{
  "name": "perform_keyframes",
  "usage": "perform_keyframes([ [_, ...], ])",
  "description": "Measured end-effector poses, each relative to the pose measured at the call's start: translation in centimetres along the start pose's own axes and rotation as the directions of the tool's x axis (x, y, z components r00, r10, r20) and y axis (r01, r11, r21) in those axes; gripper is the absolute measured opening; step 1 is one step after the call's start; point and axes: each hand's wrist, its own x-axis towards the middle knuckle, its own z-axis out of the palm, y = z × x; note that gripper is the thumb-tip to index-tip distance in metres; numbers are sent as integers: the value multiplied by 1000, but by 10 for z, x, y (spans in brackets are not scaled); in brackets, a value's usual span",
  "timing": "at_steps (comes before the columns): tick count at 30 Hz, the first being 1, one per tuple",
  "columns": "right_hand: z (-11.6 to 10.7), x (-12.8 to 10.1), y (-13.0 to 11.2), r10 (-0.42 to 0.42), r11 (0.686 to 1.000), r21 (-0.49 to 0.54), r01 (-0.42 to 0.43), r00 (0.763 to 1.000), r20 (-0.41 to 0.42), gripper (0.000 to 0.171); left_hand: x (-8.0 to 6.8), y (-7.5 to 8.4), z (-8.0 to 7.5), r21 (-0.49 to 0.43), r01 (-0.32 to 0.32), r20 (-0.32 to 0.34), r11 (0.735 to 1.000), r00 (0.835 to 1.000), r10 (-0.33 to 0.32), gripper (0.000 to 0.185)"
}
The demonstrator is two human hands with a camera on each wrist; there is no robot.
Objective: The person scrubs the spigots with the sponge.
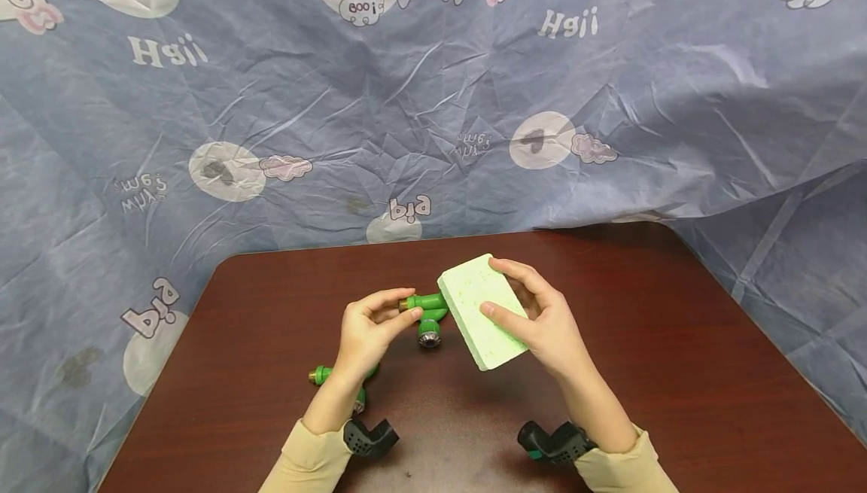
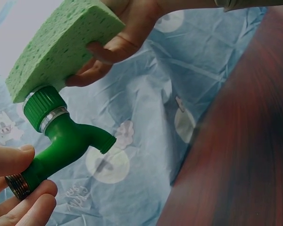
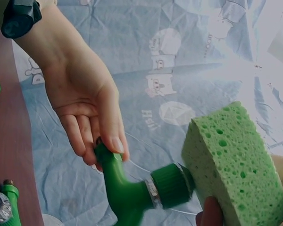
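Observation:
My left hand (image 1: 371,331) pinches a green tap (image 1: 427,302) by its brass threaded end, between thumb and fingers. In my right hand (image 1: 545,320) is a pale green sponge (image 1: 477,312), gripped by its edges with the thumb across one broad face. The left wrist view shows the tap's ribbed knob (image 2: 45,106) touching the sponge (image 2: 56,52), its short spout (image 2: 101,137) pointing off to the side. The sponge hides the knob's top face. Both things are held up above the table.
Another green tap (image 1: 321,375) lies on the brown table (image 1: 271,312), partly behind my left wrist. A further green tap knob (image 1: 429,327) with a silver cap shows just below the held tap. A blue patterned cloth (image 1: 352,117) hangs behind the table.

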Motion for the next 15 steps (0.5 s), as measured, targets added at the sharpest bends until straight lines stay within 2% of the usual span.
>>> perform_keyframes([
  [4, -6, 1, -1, 6, 1000, 0, -6, 1000, -5, 53, 0, 2, -1, -1, -18, -8, 1000, 1000, 18, 27],
  [8, -10, 2, -2, 27, 999, 36, -26, 999, -30, 53, -1, 4, -1, -17, -9, 1, 1000, 1000, 9, 27],
  [15, -5, 2, 0, 35, 998, 56, -33, 998, -49, 54, -1, 4, 1, 6, 10, 19, 1000, 1000, -10, 28],
])
